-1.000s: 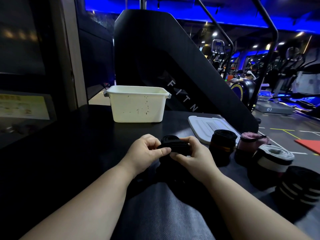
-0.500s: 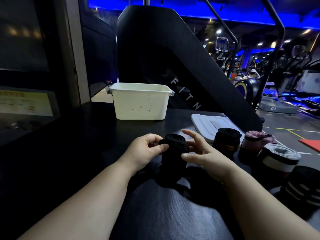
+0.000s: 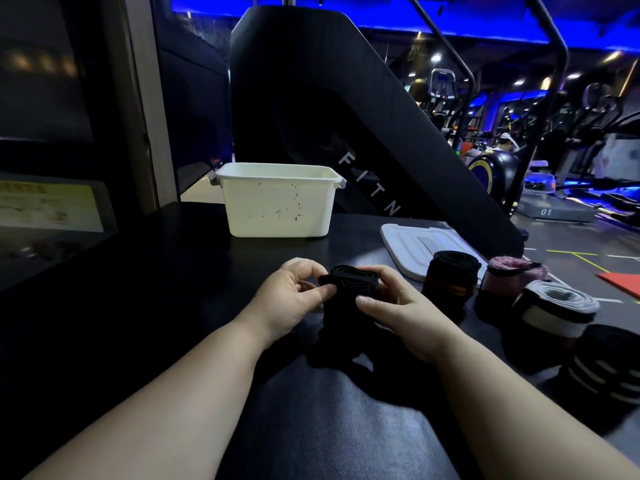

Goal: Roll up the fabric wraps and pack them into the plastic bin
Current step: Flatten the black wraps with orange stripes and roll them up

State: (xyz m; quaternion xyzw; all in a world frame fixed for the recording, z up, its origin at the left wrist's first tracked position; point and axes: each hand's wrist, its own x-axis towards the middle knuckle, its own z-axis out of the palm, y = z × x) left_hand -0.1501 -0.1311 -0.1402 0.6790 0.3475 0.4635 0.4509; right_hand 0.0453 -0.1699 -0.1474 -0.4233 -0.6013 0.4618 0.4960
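You can't see inside the white bin (image 3: pixel 277 209); its near wall blocks your view. The loose tail of the black wrap (image 3: pixel 343 289) melts into the dark bench (image 3: pixel 138 306). The right edge cuts off the striped roll (image 3: pixel 609 368), and the yellow sign (image 3: pixel 48 206) is too blurred to read.

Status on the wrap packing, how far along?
Done: four rolls stand at right. In hand: left hand and right hand grip a black wrap, tail loose. Left: finish it, then pack all into the bin, inside hidden.
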